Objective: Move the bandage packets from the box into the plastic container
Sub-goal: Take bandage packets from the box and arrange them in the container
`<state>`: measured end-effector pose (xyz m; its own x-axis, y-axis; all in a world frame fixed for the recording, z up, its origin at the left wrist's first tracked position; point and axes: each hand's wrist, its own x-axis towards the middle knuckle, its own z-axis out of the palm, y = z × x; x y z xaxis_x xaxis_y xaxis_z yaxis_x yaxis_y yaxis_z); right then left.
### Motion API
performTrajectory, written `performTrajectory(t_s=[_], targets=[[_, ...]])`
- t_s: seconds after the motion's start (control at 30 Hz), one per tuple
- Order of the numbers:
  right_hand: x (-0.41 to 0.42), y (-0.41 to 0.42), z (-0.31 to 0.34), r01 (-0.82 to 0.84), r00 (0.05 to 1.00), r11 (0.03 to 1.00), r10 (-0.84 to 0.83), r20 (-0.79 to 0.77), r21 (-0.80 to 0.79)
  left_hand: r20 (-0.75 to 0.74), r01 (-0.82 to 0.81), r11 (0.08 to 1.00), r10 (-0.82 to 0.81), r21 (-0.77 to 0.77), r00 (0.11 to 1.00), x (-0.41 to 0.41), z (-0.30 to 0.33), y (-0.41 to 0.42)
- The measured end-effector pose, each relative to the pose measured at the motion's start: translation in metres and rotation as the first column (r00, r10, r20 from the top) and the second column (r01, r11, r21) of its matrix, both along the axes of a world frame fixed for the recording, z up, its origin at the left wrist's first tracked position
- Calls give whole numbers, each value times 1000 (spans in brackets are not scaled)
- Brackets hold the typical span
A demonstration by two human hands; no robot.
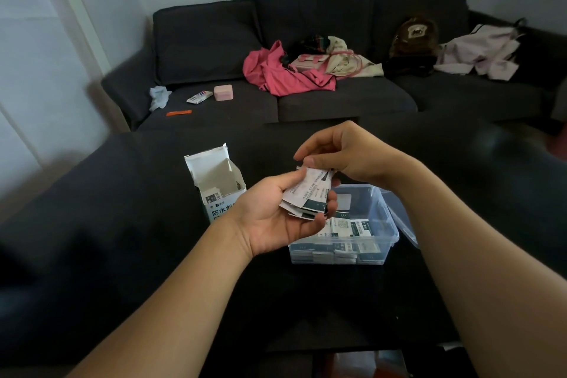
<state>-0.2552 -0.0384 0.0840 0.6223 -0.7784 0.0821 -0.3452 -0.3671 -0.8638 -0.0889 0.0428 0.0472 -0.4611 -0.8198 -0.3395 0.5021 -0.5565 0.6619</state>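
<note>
the dark grey fabric sofa (306, 95) runs behind the clear plastic container (372, 218), with a crumpled pink garment (276, 74) on its seat. the container sits on a dark surface, its loose lid leaning at its right side, and white-and-teal bandage packets already lie inside. left of the container stands the white cardboard box (219, 184), top flaps torn open. your left hand (276, 218), palm up just above the container's near-left corner, cups a stack of bandage packets (310, 193), fingers curled under it. your right hand (346, 153) pinches the top packet's upper edge between thumb and fingertips.
</note>
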Motion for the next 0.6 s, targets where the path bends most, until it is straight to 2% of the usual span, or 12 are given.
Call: performTrajectory(t_s=[0.2,0.5,0.6], targets=[[2,-4,-3,11,999,998,-14,45,67,117,-118,988,129,-97,985,-1,-1,0],[5,-3,-2,62,979,989,-87,187,137,23,-105,989,108,-99,994,10,1,6],[9,-4,-5,117,960,985,-144,238,124,58,-151,981,159,-125,986,10,2,5]])
